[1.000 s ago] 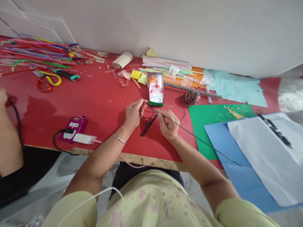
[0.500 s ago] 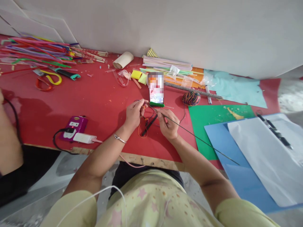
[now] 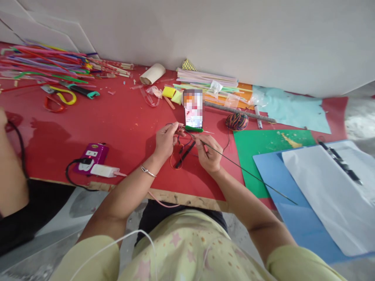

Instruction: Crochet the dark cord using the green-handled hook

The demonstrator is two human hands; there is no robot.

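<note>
My right hand [image 3: 209, 152] is closed in a pinch around a long thin dark rod [image 3: 249, 171]. It slants from between my hands down over the green sheet to the blue folder. With fingertips pinched together, my left hand [image 3: 166, 139] holds multicoloured yarn [image 3: 172, 156] near the rod's upper end; my fingers cover the exact grip. An orange loop of that yarn hangs below, beside a short black stick [image 3: 186, 154] on the table. The yarn ball [image 3: 236, 121] lies to the right, a strand trailing from it. Just beyond my fingers is a green-handled tool [image 3: 193, 128] with a thin metal shaft.
A lit phone [image 3: 193, 109] stands beyond my hands. Purple power strip [image 3: 91, 158] and charger sit left. Scissors [image 3: 60, 95], pipe cleaners [image 3: 52, 64] and a cardboard tube [image 3: 152, 74] lie behind. At right are a green sheet [image 3: 263, 156] and a blue folder [image 3: 269, 175]. Another person's arm [image 3: 11, 164] shows at left.
My left fingers have shifted slightly at the yarn, and the hanging orange loop has moved a little. My right hand and the rod stay almost still.
</note>
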